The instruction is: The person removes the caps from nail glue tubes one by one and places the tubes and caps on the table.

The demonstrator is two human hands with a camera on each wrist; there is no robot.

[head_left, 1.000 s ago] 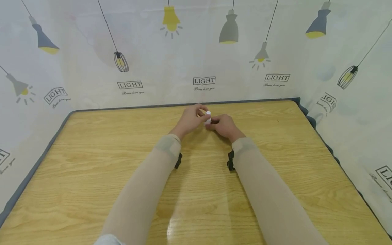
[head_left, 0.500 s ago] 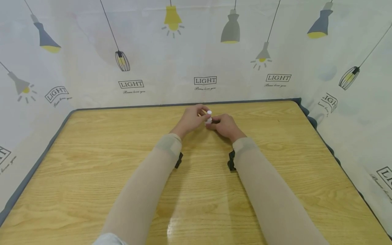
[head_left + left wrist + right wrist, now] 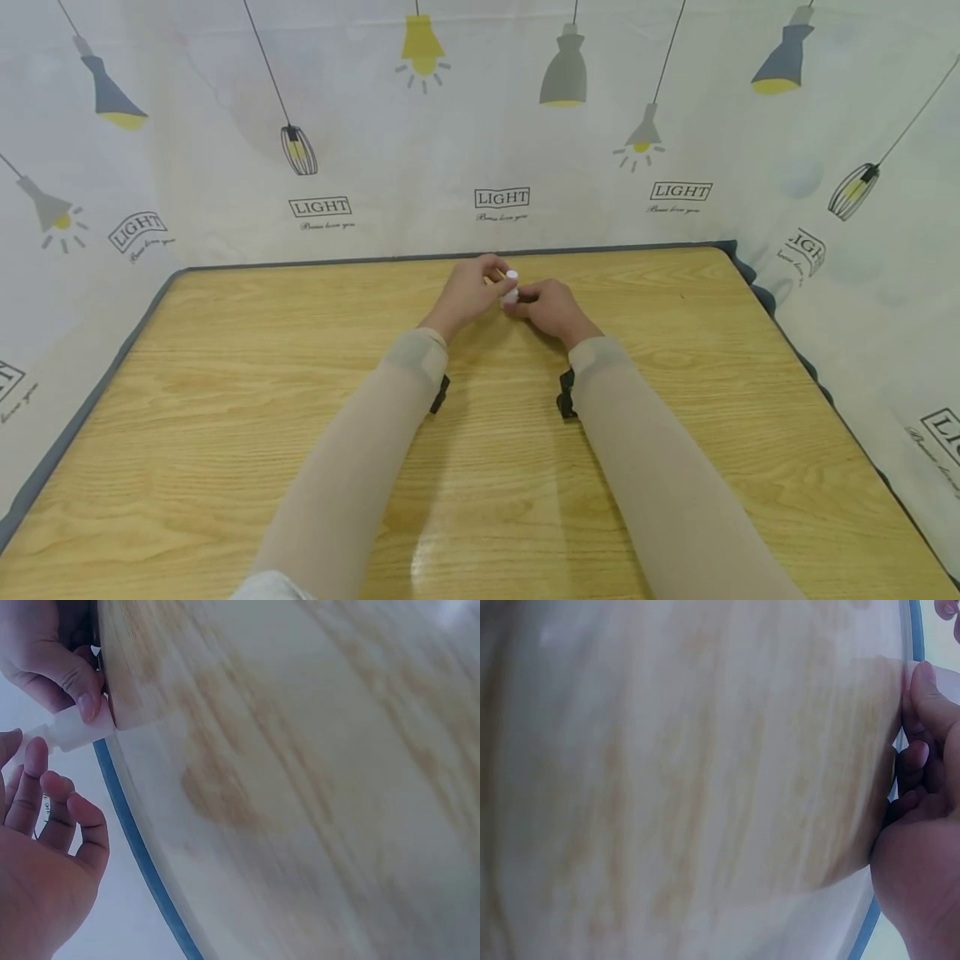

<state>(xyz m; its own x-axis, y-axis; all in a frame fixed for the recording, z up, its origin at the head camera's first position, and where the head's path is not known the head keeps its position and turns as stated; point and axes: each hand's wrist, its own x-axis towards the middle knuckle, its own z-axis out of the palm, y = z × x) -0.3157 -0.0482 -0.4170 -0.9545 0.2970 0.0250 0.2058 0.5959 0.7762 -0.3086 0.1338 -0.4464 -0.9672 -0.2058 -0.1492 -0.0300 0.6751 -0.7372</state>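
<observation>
Near the far edge of the table [image 3: 495, 467], the small white bottle [image 3: 511, 296] stood with its long axis upright, its lower body [image 3: 79, 730] pinched by my right grip [image 3: 553, 310], and its cap [image 3: 512, 275], just above, held by my left grip [image 3: 468, 290].

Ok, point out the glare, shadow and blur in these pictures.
Head: table fairly sharp, pale glare low between the sleeves, faint shadows there too. Left wrist: bluish cast, table grain soft, bottle washed out. Right wrist: grain blurred under milky haze, a darker patch beside the right hand.
</observation>
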